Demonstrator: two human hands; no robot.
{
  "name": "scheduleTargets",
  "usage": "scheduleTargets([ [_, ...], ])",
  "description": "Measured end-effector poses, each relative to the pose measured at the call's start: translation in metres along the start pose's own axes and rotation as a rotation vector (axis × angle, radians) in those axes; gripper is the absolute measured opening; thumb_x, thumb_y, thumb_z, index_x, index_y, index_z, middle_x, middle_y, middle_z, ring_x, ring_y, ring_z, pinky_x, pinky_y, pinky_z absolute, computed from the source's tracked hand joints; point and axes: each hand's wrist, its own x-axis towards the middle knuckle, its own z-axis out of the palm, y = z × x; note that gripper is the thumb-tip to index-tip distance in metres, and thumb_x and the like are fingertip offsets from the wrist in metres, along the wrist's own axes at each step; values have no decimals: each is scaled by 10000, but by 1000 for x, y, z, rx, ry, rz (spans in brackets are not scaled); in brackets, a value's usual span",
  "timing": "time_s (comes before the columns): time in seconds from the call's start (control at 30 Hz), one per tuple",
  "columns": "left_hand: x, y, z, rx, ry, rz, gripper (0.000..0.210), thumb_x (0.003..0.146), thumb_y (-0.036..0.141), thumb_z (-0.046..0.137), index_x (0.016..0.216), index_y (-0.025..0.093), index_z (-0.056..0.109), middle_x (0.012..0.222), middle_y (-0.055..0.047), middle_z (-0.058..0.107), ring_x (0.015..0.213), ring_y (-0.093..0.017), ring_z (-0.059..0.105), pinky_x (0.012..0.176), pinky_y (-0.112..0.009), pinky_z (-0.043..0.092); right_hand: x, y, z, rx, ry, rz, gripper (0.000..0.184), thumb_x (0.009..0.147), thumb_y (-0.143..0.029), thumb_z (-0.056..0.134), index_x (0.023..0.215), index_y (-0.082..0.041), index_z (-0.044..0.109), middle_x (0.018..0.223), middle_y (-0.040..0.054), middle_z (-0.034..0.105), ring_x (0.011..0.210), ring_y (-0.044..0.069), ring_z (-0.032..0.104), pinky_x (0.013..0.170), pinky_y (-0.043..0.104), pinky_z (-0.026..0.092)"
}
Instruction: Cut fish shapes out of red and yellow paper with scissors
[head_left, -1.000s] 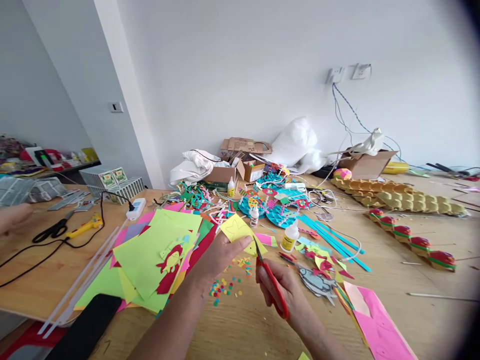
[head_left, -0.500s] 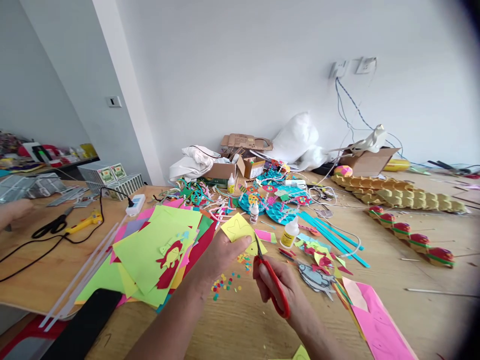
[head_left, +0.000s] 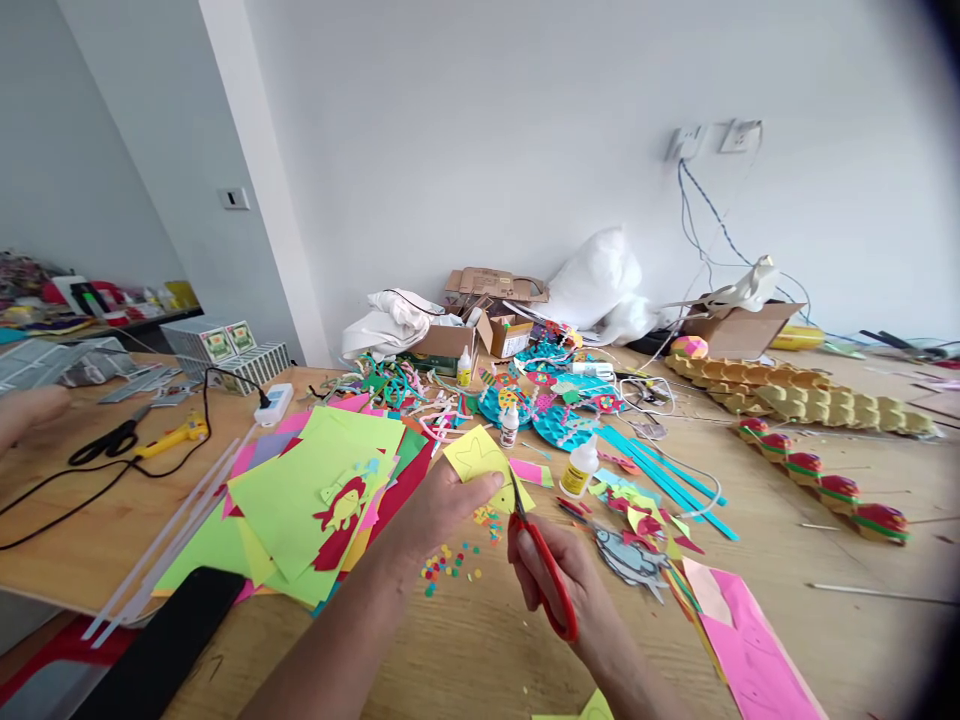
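Observation:
My left hand pinches a piece of yellow paper with a starfish outline drawn on it. My right hand grips red-handled scissors, their blades at the paper's right part, just beyond my left thumb. Small round paper dots in several colours lie on the table below the paper. A white glue bottle stands to the right of the blades, and a smaller bottle is behind the paper. A grey paper fish lies right of my right hand.
Stacked coloured sheets and a black phone lie at left. Beyond are a yellow glue gun, black scissors and another person's hand. Egg-carton strips, pink paper and blue strips lie at right.
The view has shifted slightly, so the background sits a little farther right. Both hands, the yellow paper and the scissors keep almost the same positions.

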Motion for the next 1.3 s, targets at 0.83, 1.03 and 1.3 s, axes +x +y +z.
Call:
scheduleTargets([
  [0.83, -6, 4, -3, 29, -72, -16, 146, 737, 276, 585, 826, 172, 633, 792, -22, 639, 783, -179, 566, 736, -287, 430, -2, -6, 4, -28, -12, -30, 402, 831, -534, 391, 603, -203, 406, 451, -68, 382, 402, 88, 374, 412, 208, 266],
  [1.03, -6, 3, -6, -7, -101, -6, 132, 741, 265, 590, 841, 210, 657, 844, -12, 662, 838, -194, 582, 775, -294, 435, -2, -6, 5, -31, -2, -18, 415, 823, -550, 402, 594, -205, 408, 439, -67, 382, 387, 84, 357, 404, 210, 255],
  [1.3, -7, 4, -6, -3, -91, -5, 117, 736, 261, 600, 826, 192, 628, 797, -9, 622, 787, -173, 555, 733, -277, 429, -3, -5, 5, -59, 10, -33, 431, 835, -566, 386, 600, -205, 408, 413, -71, 380, 370, 78, 321, 390, 208, 237],
])
